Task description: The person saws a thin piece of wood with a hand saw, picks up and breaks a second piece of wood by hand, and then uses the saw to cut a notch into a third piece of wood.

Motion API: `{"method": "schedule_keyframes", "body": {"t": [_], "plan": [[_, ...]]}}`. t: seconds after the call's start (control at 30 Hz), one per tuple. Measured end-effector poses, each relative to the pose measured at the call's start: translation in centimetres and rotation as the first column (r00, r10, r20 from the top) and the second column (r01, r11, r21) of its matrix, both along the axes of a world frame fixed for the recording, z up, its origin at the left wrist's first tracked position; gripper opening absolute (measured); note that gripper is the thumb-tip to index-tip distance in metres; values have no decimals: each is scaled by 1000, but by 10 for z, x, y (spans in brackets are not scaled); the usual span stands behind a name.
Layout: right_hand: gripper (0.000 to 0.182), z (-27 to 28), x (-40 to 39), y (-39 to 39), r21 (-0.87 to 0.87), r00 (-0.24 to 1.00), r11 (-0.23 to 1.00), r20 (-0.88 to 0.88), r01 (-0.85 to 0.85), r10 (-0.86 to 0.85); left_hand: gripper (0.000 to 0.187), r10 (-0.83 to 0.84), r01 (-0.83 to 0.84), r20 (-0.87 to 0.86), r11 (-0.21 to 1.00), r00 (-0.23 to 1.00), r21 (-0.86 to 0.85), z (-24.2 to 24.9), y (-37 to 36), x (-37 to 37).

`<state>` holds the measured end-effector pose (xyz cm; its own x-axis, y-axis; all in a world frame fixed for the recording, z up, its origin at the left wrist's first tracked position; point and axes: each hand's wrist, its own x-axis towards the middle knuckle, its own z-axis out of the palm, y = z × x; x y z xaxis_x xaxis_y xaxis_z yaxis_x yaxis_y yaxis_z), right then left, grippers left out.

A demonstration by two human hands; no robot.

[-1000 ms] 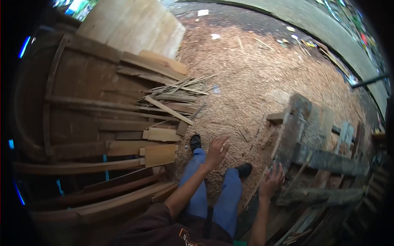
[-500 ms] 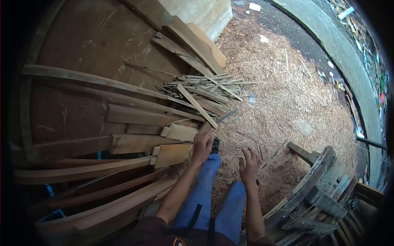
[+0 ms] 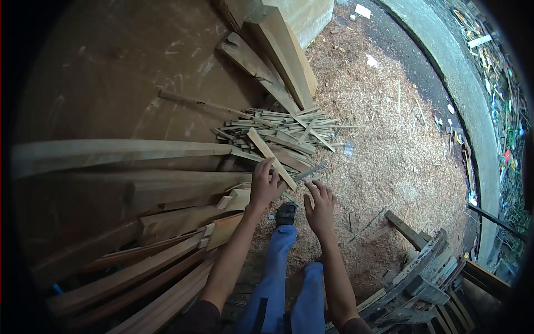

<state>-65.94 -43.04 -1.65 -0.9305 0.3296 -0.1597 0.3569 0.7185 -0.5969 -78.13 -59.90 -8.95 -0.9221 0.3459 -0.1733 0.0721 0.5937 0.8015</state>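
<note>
My left hand (image 3: 263, 185) is over the near end of the wood pile, fingers apart and slightly curled, nothing seen in it. Just beyond it lies a flat light wood strip (image 3: 272, 160), slanting across a heap of thin wood sticks (image 3: 272, 125). To the right, my right hand (image 3: 320, 207) hangs over the sawdust with its fingers spread and empty. Between the hands, a narrow grey strip (image 3: 310, 171) lies near the lower end of the light one. Neither hand clearly touches any wood.
Long boards (image 3: 122, 153) lean along the left against a brown panel (image 3: 122, 72). Thick planks (image 3: 283, 55) stand behind the heap. Sawdust (image 3: 378, 145) covers the ground. A weathered wooden frame (image 3: 411, 273) is at the lower right, and a concrete kerb (image 3: 467, 78) curves beyond.
Both hands have moved forward toward the stick heap, the right one also leftward, closer to the left. The view has shifted forward, and a dark sandal now shows more fully below the hands.
</note>
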Motion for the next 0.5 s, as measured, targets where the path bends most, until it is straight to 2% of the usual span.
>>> {"method": "schedule_keyframes", "body": {"t": [0.07, 0.13, 0.2, 0.33, 0.4, 0.43, 0.47, 0.5], "plan": [[40, -20, -15, -2, -51, 1000, 999, -3, 19, -19, 46, 47, -49, -98, 999, 994, -19, -36, 7, -21], [39, -42, -23, -5, -37, 1000, 999, 10, 19, -18, 50, 24, -30, -78, 997, 997, -66, -74, 16, -48], [38, -61, -28, -9, -63, 999, 998, -26, 26, -28, 50, -18, -79, -386, 969, 922, -233, -102, 31, -71], [37, -101, -26, -15, -63, 999, 998, -19, 30, -31, 41, -61, -12, -215, 947, 975, -321, -139, 33, -90], [38, -104, -22, -18, -100, 999, 994, 11, 36, -35, 30, 67, -85, -85, 971, 994, -224, -133, 30, -84], [38, -102, -23, -18, -123, 999, 992, 12, 43, -41, 24, 121, -127, -60, 986, 991, -111, -126, 30, -73], [38, -99, -24, -18, -123, 999, 991, 13, 46, -44, 24, 118, -124, -59, 986, 991, -111, -115, 31, -62], [39, -96, -25, -19, -138, 998, 989, 4, 60, -60, 24, 130, -127, -86, 991, 988, 39, -98, 32, -49]]}}
